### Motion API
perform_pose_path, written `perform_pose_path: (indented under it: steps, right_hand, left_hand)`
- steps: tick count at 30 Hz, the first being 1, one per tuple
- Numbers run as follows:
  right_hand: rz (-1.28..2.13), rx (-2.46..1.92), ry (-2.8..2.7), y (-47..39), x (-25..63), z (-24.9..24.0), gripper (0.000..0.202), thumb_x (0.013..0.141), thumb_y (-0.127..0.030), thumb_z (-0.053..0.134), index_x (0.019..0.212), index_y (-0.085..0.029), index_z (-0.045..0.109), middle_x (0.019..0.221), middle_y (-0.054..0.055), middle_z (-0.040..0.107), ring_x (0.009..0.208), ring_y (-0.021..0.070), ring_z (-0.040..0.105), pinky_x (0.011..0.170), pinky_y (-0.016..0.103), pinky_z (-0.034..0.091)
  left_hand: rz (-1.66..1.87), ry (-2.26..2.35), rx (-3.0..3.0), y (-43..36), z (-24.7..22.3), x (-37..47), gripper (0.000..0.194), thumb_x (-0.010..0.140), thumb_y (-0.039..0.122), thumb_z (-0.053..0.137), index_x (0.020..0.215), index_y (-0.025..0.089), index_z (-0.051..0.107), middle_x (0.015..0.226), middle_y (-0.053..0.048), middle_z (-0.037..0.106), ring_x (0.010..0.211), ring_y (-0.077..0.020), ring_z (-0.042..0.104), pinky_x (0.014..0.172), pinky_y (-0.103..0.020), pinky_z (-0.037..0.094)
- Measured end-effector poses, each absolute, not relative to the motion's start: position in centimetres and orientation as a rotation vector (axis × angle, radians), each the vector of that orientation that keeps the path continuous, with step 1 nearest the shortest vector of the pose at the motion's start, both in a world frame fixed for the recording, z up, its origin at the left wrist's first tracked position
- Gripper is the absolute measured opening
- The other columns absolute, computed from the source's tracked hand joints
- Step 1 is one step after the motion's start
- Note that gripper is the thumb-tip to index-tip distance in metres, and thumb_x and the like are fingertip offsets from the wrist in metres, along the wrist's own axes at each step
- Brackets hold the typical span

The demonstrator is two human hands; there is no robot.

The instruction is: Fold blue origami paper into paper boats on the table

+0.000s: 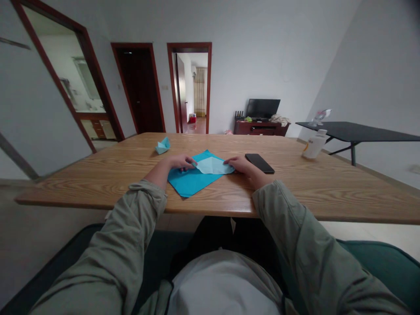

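A light blue folded paper [212, 166] is held by its two ends above a stack of brighter blue paper [188, 185] on the wooden table. My left hand [182, 162] pinches the left end between thumb and fingers. At the right end, my right hand [239, 164] has its fingertips closed on the paper. A small folded blue paper boat [162, 145] sits farther back on the left.
A black phone [259, 163] lies just right of my right hand on the wooden table [321, 188]. Toward the right back edge stands a white plastic container [314, 145]. Behind it is a black folding table [357, 130].
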State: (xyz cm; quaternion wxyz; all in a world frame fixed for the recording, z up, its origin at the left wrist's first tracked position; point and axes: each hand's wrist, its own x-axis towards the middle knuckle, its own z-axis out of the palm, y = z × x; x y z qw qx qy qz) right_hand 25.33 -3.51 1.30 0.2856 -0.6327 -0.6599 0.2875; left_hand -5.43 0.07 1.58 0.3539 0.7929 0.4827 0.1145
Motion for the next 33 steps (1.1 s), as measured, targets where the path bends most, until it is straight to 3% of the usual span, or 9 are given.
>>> perform_pose_path:
  steps: [5, 9, 14, 17, 19, 24, 28, 33]
  right_hand:
    - [0.911, -1.598, -1.773, -3.9, 25.6, 1.6, 0.03, 0.081, -0.014, 0.058, 0.106, -0.019, 0.074, 0.078, 0.003, 0.067, 0.052, 0.0077, 0.049, 0.045, 0.017, 0.041]
    - [1.038, -1.429, -1.916, -3.8, 26.2, 1.5, 0.035, 0.078, -0.022, 0.067, 0.114, -0.021, 0.071, 0.089, 0.004, 0.07, 0.061, 0.0097, 0.056, 0.053, 0.018, 0.046]
    - [0.801, -1.457, -2.146, -3.3, 26.6, 1.1, 0.056, 0.064, -0.035, 0.083, 0.117, -0.024, 0.07, 0.114, 0.006, 0.068, 0.09, 0.0191, 0.063, 0.082, 0.028, 0.049]
    - [0.599, -1.439, -2.244, -2.7, 26.3, 0.5, 0.052, 0.063, -0.032, 0.084, 0.113, -0.026, 0.072, 0.126, 0.006, 0.063, 0.106, 0.023, 0.061, 0.094, 0.029, 0.043]
    - [0.528, -1.474, -2.26, -2.4, 26.2, 0.1, 0.045, 0.067, -0.03, 0.081, 0.111, -0.026, 0.073, 0.122, 0.005, 0.066, 0.103, 0.0221, 0.062, 0.092, 0.027, 0.043]
    - [0.517, -1.583, -2.24, -2.3, 26.4, -0.1, 0.025, 0.08, -0.033, 0.067, 0.099, -0.021, 0.077, 0.088, 0.003, 0.073, 0.077, 0.0166, 0.061, 0.072, 0.023, 0.044]
    - [0.532, -1.645, -2.175, -2.5, 26.6, 0.2, 0.032, 0.084, -0.044, 0.06, 0.089, -0.017, 0.077, 0.066, 0.001, 0.066, 0.06, 0.0126, 0.053, 0.058, 0.022, 0.04]
    - [0.456, -1.683, -2.177, -2.7, 26.4, 0.2, 0.028, 0.084, -0.037, 0.06, 0.094, -0.017, 0.077, 0.07, 0.002, 0.068, 0.059, 0.0129, 0.053, 0.057, 0.022, 0.039]
  left_hand:
    - [0.307, 1.34, 2.105, 0.1, 1.3, -5.4, 0.054, 0.066, 0.062, 0.069, 0.098, 0.018, 0.072, 0.066, -0.002, 0.062, 0.055, -0.0125, 0.053, 0.05, -0.023, 0.039]
    - [0.357, 1.363, 2.158, 0.2, 1.1, -5.3, 0.05, 0.065, 0.066, 0.068, 0.079, 0.018, 0.068, 0.06, 0.0, 0.058, 0.051, -0.0119, 0.05, 0.049, -0.024, 0.036]
    - [0.375, 1.379, 2.166, 0.6, 0.6, -5.1, 0.046, 0.069, 0.064, 0.065, 0.069, 0.018, 0.063, 0.055, 0.001, 0.054, 0.048, -0.0118, 0.048, 0.048, -0.025, 0.034]
    - [0.377, 1.385, 2.156, 0.8, 0.5, -5.1, 0.045, 0.069, 0.063, 0.065, 0.072, 0.018, 0.065, 0.056, 0.0, 0.055, 0.049, -0.0119, 0.048, 0.049, -0.024, 0.034]
    - [0.376, 1.387, 2.168, 0.9, 0.5, -5.2, 0.046, 0.068, 0.063, 0.065, 0.078, 0.019, 0.068, 0.058, 0.0, 0.057, 0.05, -0.012, 0.048, 0.05, -0.024, 0.034]
    - [0.412, 1.432, 2.244, 1.5, 0.2, -5.4, 0.043, 0.068, 0.061, 0.065, 0.08, 0.02, 0.071, 0.063, 0.0, 0.061, 0.054, -0.0128, 0.049, 0.053, -0.024, 0.033]
    - [0.399, 1.463, 2.264, 1.5, 0.2, -5.4, 0.039, 0.069, 0.058, 0.064, 0.075, 0.02, 0.07, 0.063, 0.0, 0.062, 0.057, -0.0138, 0.05, 0.054, -0.024, 0.033]
    - [0.382, 1.473, 2.29, 1.2, 0.4, -5.2, 0.037, 0.07, 0.055, 0.062, 0.077, 0.02, 0.071, 0.066, -0.001, 0.063, 0.06, -0.0144, 0.05, 0.056, -0.024, 0.033]
